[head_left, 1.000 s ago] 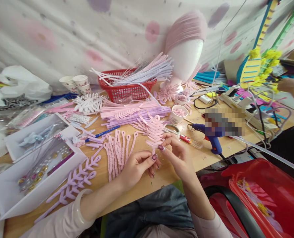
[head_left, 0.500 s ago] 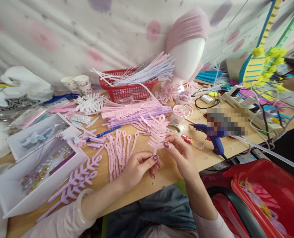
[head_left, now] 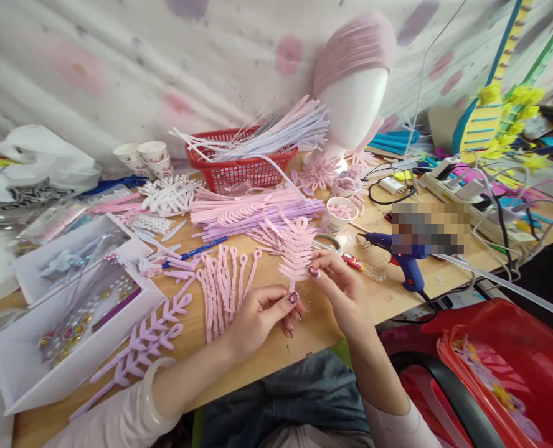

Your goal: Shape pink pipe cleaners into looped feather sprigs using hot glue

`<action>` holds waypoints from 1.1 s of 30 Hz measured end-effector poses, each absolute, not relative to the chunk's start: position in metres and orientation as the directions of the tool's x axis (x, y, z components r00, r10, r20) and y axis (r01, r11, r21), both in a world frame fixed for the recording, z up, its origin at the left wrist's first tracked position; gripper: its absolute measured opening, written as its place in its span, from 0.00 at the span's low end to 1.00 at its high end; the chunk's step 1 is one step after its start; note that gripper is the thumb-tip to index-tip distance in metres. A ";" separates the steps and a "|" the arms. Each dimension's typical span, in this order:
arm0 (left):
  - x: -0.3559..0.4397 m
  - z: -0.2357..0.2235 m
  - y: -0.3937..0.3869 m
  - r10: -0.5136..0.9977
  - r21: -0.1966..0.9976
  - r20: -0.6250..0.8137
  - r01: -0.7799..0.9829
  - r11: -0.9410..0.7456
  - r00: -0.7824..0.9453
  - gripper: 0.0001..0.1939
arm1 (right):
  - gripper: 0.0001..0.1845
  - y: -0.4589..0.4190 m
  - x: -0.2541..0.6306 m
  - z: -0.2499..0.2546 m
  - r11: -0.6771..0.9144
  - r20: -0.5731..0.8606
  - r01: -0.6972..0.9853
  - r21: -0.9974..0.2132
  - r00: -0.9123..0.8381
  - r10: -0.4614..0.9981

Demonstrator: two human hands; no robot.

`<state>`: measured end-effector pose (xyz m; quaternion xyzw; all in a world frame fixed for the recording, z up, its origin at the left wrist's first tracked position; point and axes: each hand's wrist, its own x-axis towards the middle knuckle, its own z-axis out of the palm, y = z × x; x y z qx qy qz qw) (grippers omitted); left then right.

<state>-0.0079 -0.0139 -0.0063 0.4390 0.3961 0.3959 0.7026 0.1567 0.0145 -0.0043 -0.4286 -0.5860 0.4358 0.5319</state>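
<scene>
Between my hands is a pink pipe-cleaner leaf sprig [head_left: 297, 252], with paired side leaves and a small loop at its far end. My left hand [head_left: 262, 314] pinches the stem at its near end between thumb and forefinger. At the sprig's right side my right hand [head_left: 339, 286] has its thumb and fingers closed on the lowest leaf tips. Left of the sprig lie several twisted pink pipe-cleaner strands [head_left: 223, 283] with looped ends. Purple leaf sprigs [head_left: 150, 342] lie beside my left forearm.
Pink and purple pipe cleaners [head_left: 253, 208] lie before a red basket [head_left: 243, 171]. A blue glue gun [head_left: 405, 255] stands at right, near a paper cup [head_left: 340, 214]. White boxes [head_left: 80, 348] hold beads at left; a foam head [head_left: 358, 99] stands behind.
My hands and the sprig stay almost still. At the far right, another person's hand has mostly gone out of view.
</scene>
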 end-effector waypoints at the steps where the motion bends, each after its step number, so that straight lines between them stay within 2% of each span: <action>1: -0.008 -0.006 -0.014 0.904 0.928 -0.214 -0.210 0.306 0.371 0.21 | 0.08 0.014 0.158 -0.005 0.259 0.257 0.046 -0.965 -0.057 0.965; 8: -0.006 -0.008 -0.012 0.907 0.897 -0.268 -0.261 0.358 0.324 0.21 | 0.05 0.003 0.183 -0.012 0.309 0.340 0.182 -0.934 0.175 0.924; 11: -0.004 -0.010 -0.011 0.919 0.903 -0.266 -0.258 0.344 0.291 0.21 | 0.08 -0.002 0.204 -0.016 0.292 0.381 0.312 -0.904 0.279 0.882; 14: -0.004 -0.013 -0.011 0.928 0.913 -0.256 -0.248 0.324 0.271 0.20 | 0.14 -0.003 0.228 -0.022 0.277 0.490 0.471 -0.837 0.423 0.762; 18: -0.005 -0.013 -0.011 0.937 0.921 -0.251 -0.239 0.309 0.244 0.20 | 0.15 0.004 0.260 -0.027 0.086 0.647 0.722 -0.686 0.552 0.527; 19: -0.005 -0.013 -0.011 0.938 0.922 -0.251 -0.237 0.307 0.240 0.20 | 0.19 0.007 0.267 -0.028 0.028 0.656 0.754 -0.657 0.553 0.514; 21: -0.005 -0.012 -0.010 0.939 0.924 -0.249 -0.232 0.304 0.239 0.20 | 0.29 0.017 0.280 -0.028 -0.049 0.636 0.797 -0.602 0.515 0.574; 22: -0.005 -0.012 -0.010 0.938 0.924 -0.250 -0.229 0.305 0.240 0.20 | 0.30 0.022 0.285 -0.027 -0.061 0.602 0.811 -0.582 0.480 0.638; 25: -0.004 -0.012 -0.010 0.934 0.924 -0.257 -0.220 0.313 0.249 0.21 | 0.23 0.039 0.294 -0.021 -0.012 0.447 0.816 -0.579 0.329 0.832; 28: -0.004 -0.012 -0.011 0.935 0.931 -0.247 -0.207 0.302 0.252 0.22 | 0.16 0.049 0.298 -0.015 0.068 0.388 0.811 -0.582 0.203 0.899; 31: -0.004 -0.014 -0.011 0.938 0.938 -0.234 -0.196 0.287 0.256 0.23 | 0.15 0.045 0.297 -0.013 0.042 0.440 0.801 -0.597 0.283 0.852; 33: -0.004 -0.016 -0.012 0.937 0.939 -0.226 -0.197 0.283 0.268 0.22 | 0.16 0.034 0.294 -0.012 -0.017 0.423 0.713 -0.701 0.434 0.795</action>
